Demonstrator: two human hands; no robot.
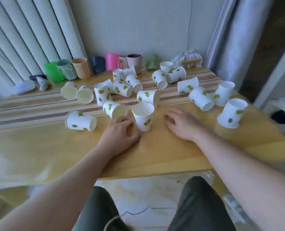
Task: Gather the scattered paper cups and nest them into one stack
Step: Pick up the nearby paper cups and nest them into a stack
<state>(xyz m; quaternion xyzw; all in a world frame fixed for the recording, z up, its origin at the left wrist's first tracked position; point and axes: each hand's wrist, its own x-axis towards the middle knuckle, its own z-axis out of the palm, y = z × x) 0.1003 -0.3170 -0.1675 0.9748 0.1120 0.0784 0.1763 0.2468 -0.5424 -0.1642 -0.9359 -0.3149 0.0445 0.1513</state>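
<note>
One cup (143, 117) stands upright on the table (155, 152). The left hand (121, 132), loosely curled and empty, rests just left of it; the right hand (181, 124) lies open, flat, to its right. Other cups (121, 88) lie scattered behind it.

table: light wooden top (163, 152), striped cloth (30, 105) over the far half | on it: loads of white paper cups with green leaves (121, 88), mostly tipped over, one upright (143, 117) near me | back edge: I count a row of colored mugs (112, 61) | both my hands rest flat on the wood
</note>
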